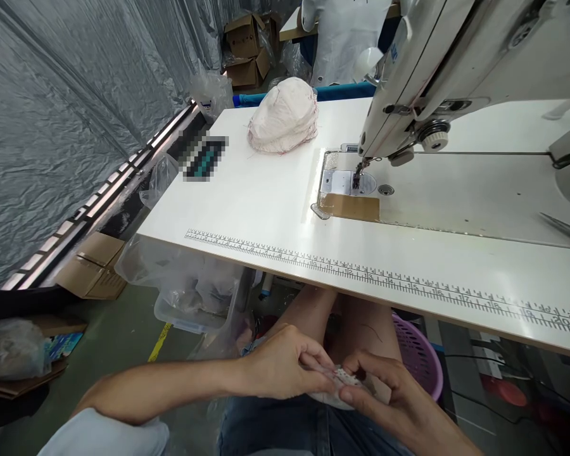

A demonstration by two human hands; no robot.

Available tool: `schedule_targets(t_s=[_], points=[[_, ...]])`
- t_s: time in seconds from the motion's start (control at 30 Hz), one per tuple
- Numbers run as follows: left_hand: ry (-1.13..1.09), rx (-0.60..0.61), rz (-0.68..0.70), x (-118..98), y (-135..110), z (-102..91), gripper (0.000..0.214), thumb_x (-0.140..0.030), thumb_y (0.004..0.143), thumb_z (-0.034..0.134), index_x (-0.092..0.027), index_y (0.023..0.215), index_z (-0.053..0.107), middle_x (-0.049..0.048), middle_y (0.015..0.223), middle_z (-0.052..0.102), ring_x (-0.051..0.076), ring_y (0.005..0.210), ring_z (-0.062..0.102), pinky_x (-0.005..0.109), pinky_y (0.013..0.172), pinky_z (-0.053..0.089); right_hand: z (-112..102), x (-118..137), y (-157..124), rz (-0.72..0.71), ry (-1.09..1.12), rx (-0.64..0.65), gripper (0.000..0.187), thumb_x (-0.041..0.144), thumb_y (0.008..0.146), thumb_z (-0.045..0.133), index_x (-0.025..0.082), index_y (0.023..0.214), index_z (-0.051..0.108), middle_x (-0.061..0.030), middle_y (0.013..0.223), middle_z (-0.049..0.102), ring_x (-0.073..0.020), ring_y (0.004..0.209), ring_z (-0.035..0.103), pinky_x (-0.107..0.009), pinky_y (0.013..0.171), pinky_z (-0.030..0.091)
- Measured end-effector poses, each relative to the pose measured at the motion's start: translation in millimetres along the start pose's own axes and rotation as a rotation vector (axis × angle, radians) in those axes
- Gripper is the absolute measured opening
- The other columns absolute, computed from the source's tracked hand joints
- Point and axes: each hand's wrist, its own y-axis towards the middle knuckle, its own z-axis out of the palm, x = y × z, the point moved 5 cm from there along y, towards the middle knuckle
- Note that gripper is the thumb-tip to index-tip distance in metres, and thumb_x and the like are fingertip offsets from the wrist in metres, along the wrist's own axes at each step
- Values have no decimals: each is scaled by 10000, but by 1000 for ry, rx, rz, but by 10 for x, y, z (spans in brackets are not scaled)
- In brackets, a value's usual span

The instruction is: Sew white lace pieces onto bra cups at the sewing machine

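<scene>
Over my lap, both hands pinch a small piece of white fabric (335,400) with a ruffled, stitched-looking edge. My left hand (285,364) grips it from the left between thumb and fingers. From the right, my right hand (392,396) closes on the same piece, thumb below and forefinger above. The fingers cover much of the cloth, so its full shape is hidden. On the table beyond lies a stack of white rounded fabric pieces (285,117) with reddish thread along the edges. To its right stands a sewing machine (408,82), its needle over the metal plate.
The white sewing table (247,196) has a printed ruler along its front edge. Tweezers (565,229) lie at the right. Below are a clear plastic bin (194,316) and a purple basket (425,354). A person in white (346,38) is behind the table, near cardboard boxes (247,54).
</scene>
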Motion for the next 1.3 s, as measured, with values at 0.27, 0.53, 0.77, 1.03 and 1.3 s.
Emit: schedule_targets(t_s=[0.27, 0.53, 0.77, 1.03, 1.3], points=[[10, 22, -27, 32, -10, -21, 386, -363, 677, 678, -105, 964, 689, 104, 877, 675, 226, 847, 643, 247, 732, 484, 27, 53, 64, 6, 175, 66, 286, 447, 857, 518, 172, 806, 582, -9, 756, 522, -122, 720, 462, -198, 605, 343], [2, 76, -18, 43, 2, -34, 412, -375, 662, 694, -97, 966, 687, 109, 867, 673, 238, 856, 637, 236, 697, 477, 52, 88, 102, 18, 275, 113, 271, 410, 844, 551, 157, 748, 545, 15, 656, 408, -89, 612, 355, -195, 574, 303], [-7, 105, -33, 127, 13, -45, 420, -322, 648, 699, -130, 1021, 675, 79, 858, 675, 198, 791, 632, 217, 669, 469, 79, 74, 98, 52, 323, 152, 366, 497, 857, 493, 145, 768, 537, 7, 635, 402, -88, 579, 334, -200, 531, 293], [114, 62, -3, 44, 16, -81, 388, -223, 641, 699, -170, 1025, 679, 20, 782, 673, 131, 730, 614, 147, 598, 407, 79, 77, 108, 36, 280, 160, 368, 490, 864, 484, 144, 747, 532, 1, 654, 446, -98, 611, 390, -194, 557, 324], [184, 7, 50, -59, -31, -104, 381, -152, 663, 662, -157, 1044, 669, 34, 831, 685, 147, 806, 642, 148, 659, 432, 53, 108, 106, -39, 159, 107, 302, 440, 872, 488, 168, 773, 574, -22, 735, 556, -131, 704, 506, -194, 620, 375]])
